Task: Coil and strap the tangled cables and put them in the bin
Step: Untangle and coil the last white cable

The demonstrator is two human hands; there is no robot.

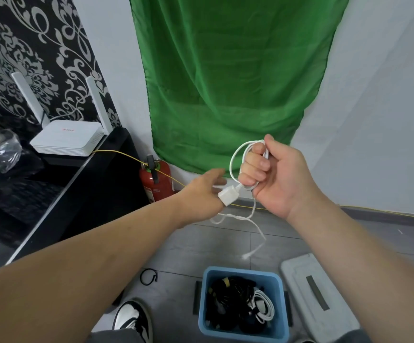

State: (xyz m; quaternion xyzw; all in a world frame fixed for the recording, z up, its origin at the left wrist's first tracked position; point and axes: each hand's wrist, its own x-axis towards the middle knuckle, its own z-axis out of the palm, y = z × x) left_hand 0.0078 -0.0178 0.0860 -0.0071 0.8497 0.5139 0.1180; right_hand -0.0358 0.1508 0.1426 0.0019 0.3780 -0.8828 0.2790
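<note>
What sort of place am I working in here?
Probably a home or small-office corner, perhaps used for filming: a white router on a black desk, a green cloth hung over the wall, and a red fire extinguisher on the grey tiled floor.

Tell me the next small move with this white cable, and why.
Probably wind the loose tail up onto the loops gripped in the right hand, guiding it with the left hand. The white cable is only partly coiled: its end hangs free above the blue bin, so it seems too early for strapping.
</note>
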